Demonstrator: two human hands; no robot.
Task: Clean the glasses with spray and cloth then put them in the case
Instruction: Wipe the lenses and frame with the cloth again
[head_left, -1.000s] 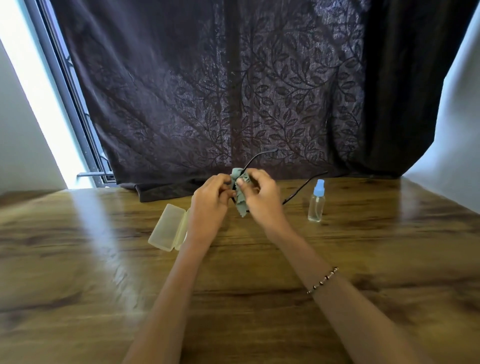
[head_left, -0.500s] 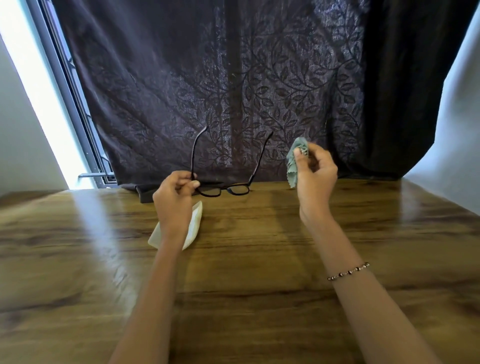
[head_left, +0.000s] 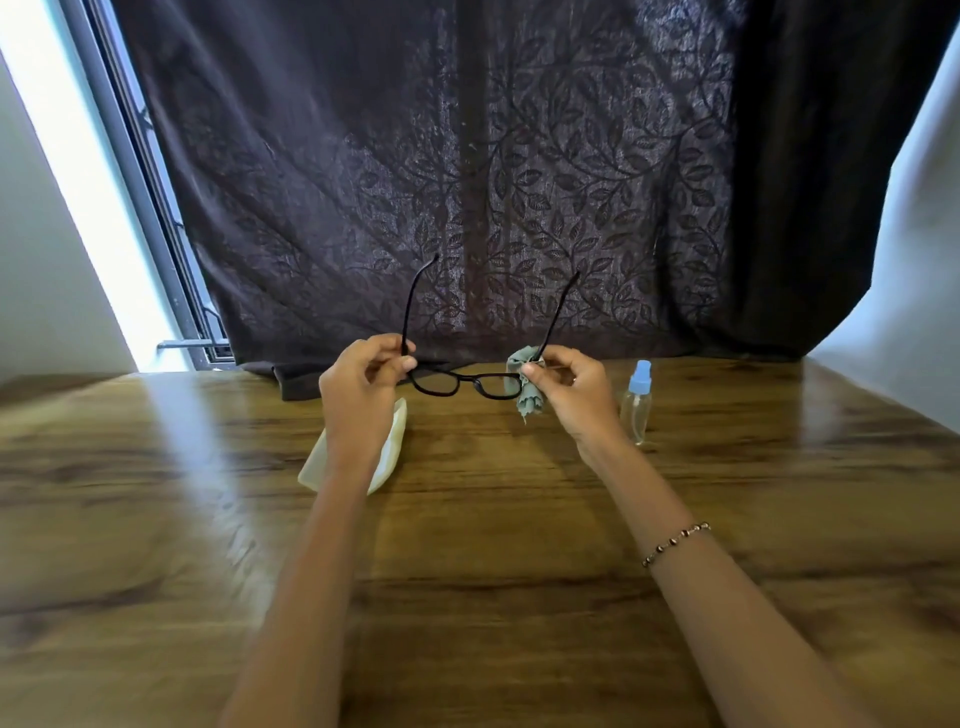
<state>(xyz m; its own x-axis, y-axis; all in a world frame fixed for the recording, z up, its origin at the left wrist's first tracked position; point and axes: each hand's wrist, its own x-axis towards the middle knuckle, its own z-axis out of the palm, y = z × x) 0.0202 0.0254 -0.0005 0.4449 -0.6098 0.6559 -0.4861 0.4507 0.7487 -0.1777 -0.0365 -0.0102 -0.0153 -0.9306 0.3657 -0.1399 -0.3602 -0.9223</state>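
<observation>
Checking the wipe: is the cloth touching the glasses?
Touching. Head view: the cloth, pinched in the right hand, overlaps the glasses at one lens.

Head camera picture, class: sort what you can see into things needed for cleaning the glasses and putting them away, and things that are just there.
Needed for the job:
glasses, held by the left hand and the right hand
cloth, in the right hand
spray bottle
case

Just there:
curtain
bracelet
window frame
table, only the work surface
</observation>
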